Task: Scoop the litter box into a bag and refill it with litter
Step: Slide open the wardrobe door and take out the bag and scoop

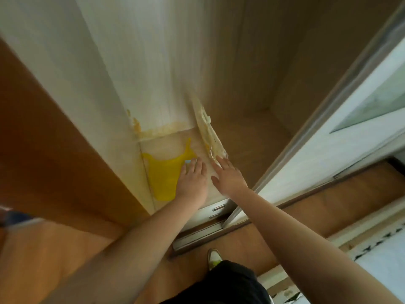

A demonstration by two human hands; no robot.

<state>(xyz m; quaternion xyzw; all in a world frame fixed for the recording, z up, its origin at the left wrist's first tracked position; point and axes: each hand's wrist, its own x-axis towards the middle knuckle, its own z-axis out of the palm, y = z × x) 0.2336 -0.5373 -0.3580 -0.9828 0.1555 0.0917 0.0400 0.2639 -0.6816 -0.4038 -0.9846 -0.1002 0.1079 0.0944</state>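
A flat yellow plastic bag (163, 175) lies on the wooden shelf (173, 143) inside an open wardrobe. My left hand (192, 179) rests on the bag's right edge with its fingers stretched out. My right hand (228, 175) reaches in beside it, fingers straight, its tips touching the chipped bottom end of the white partition board (210, 132). Neither hand grips anything. No litter box, scoop or litter is in view. The picture is blurred by motion.
A brown panel (54, 150) closes the left side. The white sliding door (317, 154) stands to the right, its floor track (197, 234) below. Two drawer handles (215, 211) show under the shelf. My shoe (214, 257) stands on the wooden floor.
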